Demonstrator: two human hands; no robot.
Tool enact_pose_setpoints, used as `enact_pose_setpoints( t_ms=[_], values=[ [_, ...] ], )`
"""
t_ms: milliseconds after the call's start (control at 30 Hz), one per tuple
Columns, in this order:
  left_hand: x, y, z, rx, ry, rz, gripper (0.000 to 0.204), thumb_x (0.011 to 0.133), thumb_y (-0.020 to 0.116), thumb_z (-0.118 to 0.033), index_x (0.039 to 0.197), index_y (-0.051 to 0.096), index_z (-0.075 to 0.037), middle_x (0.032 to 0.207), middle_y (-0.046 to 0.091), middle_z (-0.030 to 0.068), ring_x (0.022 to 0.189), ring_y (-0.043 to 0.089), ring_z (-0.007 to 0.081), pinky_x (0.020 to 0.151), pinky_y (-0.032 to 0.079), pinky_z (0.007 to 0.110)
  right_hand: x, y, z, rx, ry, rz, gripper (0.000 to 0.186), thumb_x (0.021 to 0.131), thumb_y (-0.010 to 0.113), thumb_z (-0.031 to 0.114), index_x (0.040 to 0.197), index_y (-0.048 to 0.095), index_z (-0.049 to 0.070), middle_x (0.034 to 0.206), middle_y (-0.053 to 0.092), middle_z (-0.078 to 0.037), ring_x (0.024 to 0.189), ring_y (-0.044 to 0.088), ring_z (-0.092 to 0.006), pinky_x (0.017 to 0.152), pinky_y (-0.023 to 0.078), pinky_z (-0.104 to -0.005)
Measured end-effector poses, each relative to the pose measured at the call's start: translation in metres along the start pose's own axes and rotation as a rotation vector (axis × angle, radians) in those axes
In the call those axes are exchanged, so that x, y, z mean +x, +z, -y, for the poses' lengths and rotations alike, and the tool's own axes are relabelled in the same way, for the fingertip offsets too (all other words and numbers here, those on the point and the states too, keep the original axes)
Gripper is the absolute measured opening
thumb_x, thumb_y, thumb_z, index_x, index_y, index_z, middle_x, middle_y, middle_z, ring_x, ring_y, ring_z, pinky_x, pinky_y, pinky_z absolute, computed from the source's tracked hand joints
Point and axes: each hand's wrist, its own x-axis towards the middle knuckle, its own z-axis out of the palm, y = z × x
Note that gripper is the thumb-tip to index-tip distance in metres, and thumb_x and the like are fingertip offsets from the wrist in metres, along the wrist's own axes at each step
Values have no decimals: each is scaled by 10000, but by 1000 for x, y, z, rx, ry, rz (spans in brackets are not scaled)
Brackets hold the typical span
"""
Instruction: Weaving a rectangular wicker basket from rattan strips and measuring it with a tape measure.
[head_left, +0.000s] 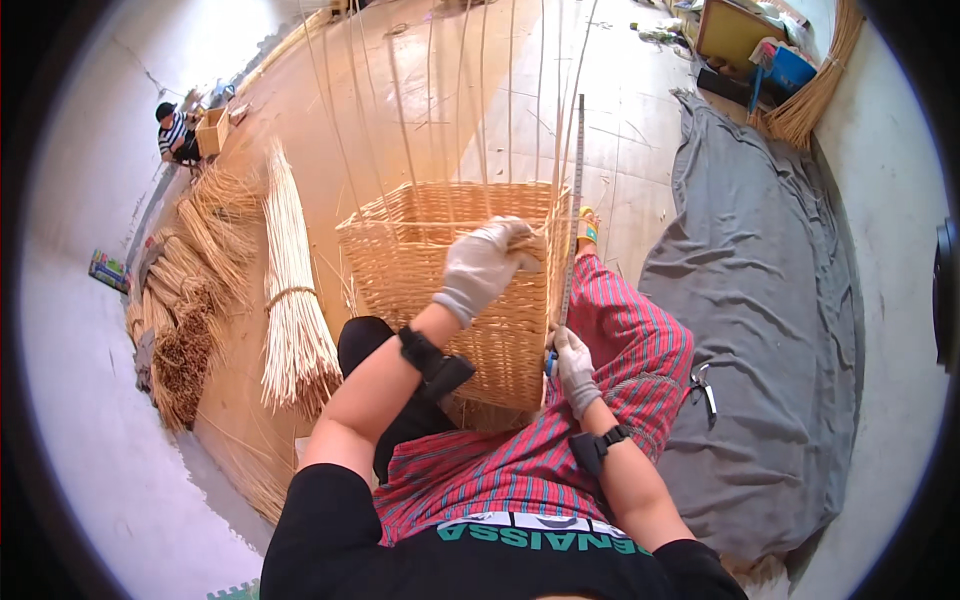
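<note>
A woven wicker basket (450, 290) stands in front of me between my legs, with several long bare stakes rising from its rim. My left hand (488, 265), in a whitish glove, is closed at the near rim by the right corner; its fingertips are partly hidden. Lower down, at the basket's right side, my right hand (576, 368), gloved too, is closed around a tape measure (550, 363), of which a bit of blue case shows. The tape's narrow blade stretches up along the basket's side and past its rim.
To the left lie a tied bundle of pale wicker rods (290, 290) and several browner bundles (180, 310). A grey cloth (750, 330) covers the floor at right, with scissors or pruners (706, 392) on it. Another person (178, 133) sits at far left.
</note>
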Motion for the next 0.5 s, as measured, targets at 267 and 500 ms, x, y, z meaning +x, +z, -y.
enact_pose_setpoints(
  t_ms=[267, 500],
  values=[
    [40, 29, 23, 271, -217, 87, 515, 905, 708, -425, 1307, 614, -117, 1252, 673, 132, 1095, 665, 331, 903, 528, 417, 1, 9, -1, -58, -39, -23, 367, 1041, 581, 389, 891, 694, 74, 796, 659, 16, 511, 465, -49, 454, 401, -237],
    [57, 54, 38, 213, -105, 103, 532, 933, 666, -416, 1363, 566, -119, 1336, 620, 154, 1184, 619, 339, 978, 505, 429, 2, 16, -8, -156, -43, 74, 385, 1055, 557, 374, 901, 714, 58, 889, 670, -10, 731, 569, -86, 616, 479, -235]
  ],
)
